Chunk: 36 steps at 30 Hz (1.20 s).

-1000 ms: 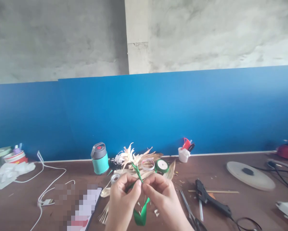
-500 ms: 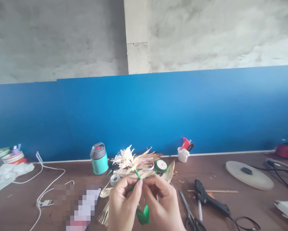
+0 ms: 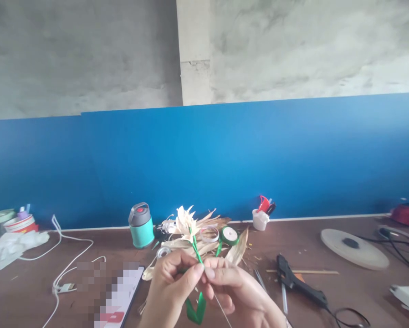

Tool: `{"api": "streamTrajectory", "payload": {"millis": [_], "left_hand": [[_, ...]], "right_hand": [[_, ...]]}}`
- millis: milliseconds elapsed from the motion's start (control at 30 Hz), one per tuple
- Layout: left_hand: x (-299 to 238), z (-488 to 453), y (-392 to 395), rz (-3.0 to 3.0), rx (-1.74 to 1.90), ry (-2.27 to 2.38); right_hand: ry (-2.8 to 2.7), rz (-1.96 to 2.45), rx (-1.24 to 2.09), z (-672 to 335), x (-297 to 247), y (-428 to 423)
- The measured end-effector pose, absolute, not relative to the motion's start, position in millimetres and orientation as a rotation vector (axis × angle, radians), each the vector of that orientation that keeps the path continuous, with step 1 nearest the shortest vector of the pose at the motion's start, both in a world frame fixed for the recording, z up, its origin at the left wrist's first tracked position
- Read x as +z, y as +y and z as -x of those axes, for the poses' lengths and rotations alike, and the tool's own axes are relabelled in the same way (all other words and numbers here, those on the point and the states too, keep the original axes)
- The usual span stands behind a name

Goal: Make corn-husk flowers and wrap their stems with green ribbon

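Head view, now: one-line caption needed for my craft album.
Both hands, left hand and right hand, pinch a husk flower's green-wrapped stem above a cluttered table.

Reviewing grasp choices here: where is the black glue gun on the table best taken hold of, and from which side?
Probably by the handle of the glue gun, coming from above: it lies flat on the table, nozzle toward the wall, cable trailing toward the near right.

Craft workshop: glue gun [image 3: 298,284], ribbon spools [image 3: 229,235]

Left hand [image 3: 172,284] and right hand [image 3: 237,291] meet, fingertips pinched together.
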<state>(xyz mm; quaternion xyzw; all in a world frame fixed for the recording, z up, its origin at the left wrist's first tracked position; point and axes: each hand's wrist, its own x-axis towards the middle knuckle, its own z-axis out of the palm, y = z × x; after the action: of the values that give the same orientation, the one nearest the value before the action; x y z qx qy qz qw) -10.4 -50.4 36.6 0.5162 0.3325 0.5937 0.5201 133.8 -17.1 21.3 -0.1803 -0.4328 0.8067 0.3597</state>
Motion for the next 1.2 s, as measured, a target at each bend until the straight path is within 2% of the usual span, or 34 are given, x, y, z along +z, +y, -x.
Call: {"api": "streamTrajectory", "payload": {"millis": [133,367,633,833,933,1100,1200], "left_hand": [[35,9,-50,-1.212,1.387,0.779],[26,3,-50,-1.214,1.555,0.896],[30,15,-45,-1.111,1.463,0.835],[36,4,-48,-0.946,1.479,0.797],[34,0,-48,-0.903,1.514,0.832],[24,-4,-48,-0.931,1.614,0.94],[19,-7,-50,-0.952,1.661,0.983]], "right_hand": [[-0.997,0.428,2.1,-127,20,-22],[-0.951,0.486,1.825,-121,25,-32],[-0.954,0.523,1.909,-125,32,-35],[-0.95,0.577,1.807,-124,34,-37],[-0.979,0.625,1.637,-120,32,-39],[-1.219,0.791,1.059,-112,19,-42],[-1.302,0.839,0.843,-108,12,-42]]}}
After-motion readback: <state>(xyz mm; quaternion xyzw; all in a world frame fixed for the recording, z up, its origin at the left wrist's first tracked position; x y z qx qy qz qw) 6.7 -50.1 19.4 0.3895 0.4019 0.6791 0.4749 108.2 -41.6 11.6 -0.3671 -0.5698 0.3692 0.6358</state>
